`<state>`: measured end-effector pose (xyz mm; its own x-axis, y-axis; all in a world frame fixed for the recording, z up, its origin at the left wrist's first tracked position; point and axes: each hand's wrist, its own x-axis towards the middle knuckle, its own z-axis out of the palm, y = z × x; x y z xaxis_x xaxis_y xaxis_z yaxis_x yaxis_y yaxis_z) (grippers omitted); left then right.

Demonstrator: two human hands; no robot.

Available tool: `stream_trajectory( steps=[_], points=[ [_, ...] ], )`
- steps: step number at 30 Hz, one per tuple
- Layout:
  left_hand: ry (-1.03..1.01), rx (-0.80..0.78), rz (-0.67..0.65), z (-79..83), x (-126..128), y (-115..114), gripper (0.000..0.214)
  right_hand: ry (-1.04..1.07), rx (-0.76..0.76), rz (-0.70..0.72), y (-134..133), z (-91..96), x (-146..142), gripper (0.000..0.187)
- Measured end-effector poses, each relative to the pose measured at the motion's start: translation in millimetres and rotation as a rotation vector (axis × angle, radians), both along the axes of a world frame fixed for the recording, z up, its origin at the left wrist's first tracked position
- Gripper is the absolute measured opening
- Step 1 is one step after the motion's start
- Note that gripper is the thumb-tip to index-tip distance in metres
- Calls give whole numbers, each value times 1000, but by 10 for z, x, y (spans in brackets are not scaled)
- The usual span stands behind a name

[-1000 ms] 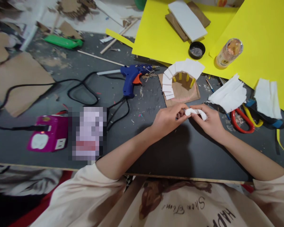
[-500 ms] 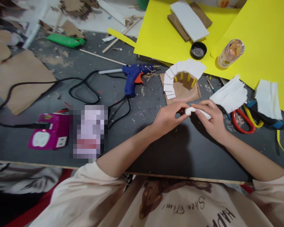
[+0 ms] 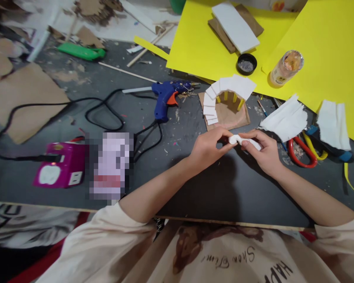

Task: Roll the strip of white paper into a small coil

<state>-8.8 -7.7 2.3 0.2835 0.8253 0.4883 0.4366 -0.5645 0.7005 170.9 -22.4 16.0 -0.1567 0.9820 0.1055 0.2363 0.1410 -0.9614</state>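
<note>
The person's left hand [image 3: 208, 146] and right hand [image 3: 262, 151] are meeting just above the dark table [image 3: 194, 188], fingertips of both pinching a small rolled white paper strip [image 3: 240, 140] held between them. Squeezed too tightly, the roll is likely to crease or tear; a loosened pinch could let it uncurl. Just beyond it, the curved paper staircase model [image 3: 224, 98] is standing on cardboard, with the blue glue gun [image 3: 166, 96] lying farther left.
</note>
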Motion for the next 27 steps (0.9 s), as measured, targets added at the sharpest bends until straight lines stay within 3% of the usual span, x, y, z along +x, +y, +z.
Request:
stream_trajectory(
  steps=[5,12,20,27],
  points=[
    [70,75,14,-23,-5,5,14,45,-30,-18,-36,-15,-24,15],
    [62,6,-31,-59,-14,-4,16,52,-32,2,-21,-35,-26,18],
    [188,91,-44,-51,7,21,17,58,-80,1,-20,-87,-33,30],
    [170,21,-111,-66,-11,10,22,50,-72,-39,-8,-92,-21,27]
  ],
)
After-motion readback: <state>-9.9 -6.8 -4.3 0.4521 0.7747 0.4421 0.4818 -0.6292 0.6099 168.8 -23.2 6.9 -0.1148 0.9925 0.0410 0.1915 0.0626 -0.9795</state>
